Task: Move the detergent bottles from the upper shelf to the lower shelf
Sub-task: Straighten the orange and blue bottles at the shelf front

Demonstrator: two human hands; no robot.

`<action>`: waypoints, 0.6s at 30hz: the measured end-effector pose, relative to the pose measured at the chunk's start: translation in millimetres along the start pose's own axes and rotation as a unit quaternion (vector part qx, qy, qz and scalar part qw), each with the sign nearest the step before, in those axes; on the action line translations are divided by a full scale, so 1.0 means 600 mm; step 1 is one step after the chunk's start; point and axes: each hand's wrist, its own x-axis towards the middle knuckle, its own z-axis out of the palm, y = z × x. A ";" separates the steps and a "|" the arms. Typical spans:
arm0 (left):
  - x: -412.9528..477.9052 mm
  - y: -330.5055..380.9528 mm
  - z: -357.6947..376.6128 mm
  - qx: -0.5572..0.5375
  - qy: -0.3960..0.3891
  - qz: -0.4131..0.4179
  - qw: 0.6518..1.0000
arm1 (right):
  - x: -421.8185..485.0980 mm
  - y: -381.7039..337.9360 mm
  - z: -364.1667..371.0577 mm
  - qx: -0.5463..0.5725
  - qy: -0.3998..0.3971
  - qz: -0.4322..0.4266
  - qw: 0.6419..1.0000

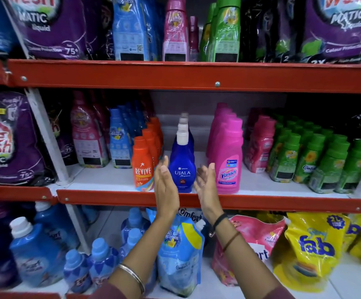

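head view of a red-framed store rack. both hands are raised, palms facing each other, on either side of the front blue ujala bottle (pixel 181 169) on the middle shelf (pixel 261 202). the left hand (pixel 166 186) is spread wide with fingers straight, just beside the bottle at its 9 o'clock; whether it touches the bottle cannot be told. the right hand (pixel 205 186) is likewise open and empty, fingers slightly curled, at the bottle's 3 o'clock with a narrow gap showing. the bottle stands upright at the shelf's front edge, heading a single-file row of white-capped bottles running back toward 12 o'clock. an orange revive bottle (pixel 143 167) stands at its 9 o'clock and a pink vanish bottle (pixel 229 162) at its 3 o'clock, each fronting its own row. green comfort bottles (pixel 317 160) fill the shelf further toward 3 o'clock. on the lower shelf, at 6 o'clock from the hands, stands a blue comfort pouch (pixel 179 253), with a yellow fab pouch (pixel 315 247) toward 4 o'clock. a silver bangle (pixel 132 276) circles the left wrist; a dark band (pixel 219 221) circles the right.
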 end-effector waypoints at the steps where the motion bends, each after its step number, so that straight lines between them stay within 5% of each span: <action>1: 0.006 0.001 -0.002 -0.008 -0.012 -0.013 1.000 | 0.003 -0.002 0.000 0.011 0.003 0.005 1.000; 8: 0.028 -0.017 -0.011 -0.065 -0.050 -0.094 0.992 | 0.007 0.002 -0.003 0.007 0.013 0.009 1.000; 18: 0.027 -0.012 -0.017 -0.075 -0.056 -0.071 0.993 | 0.002 0.003 0.000 -0.011 0.034 -0.006 0.999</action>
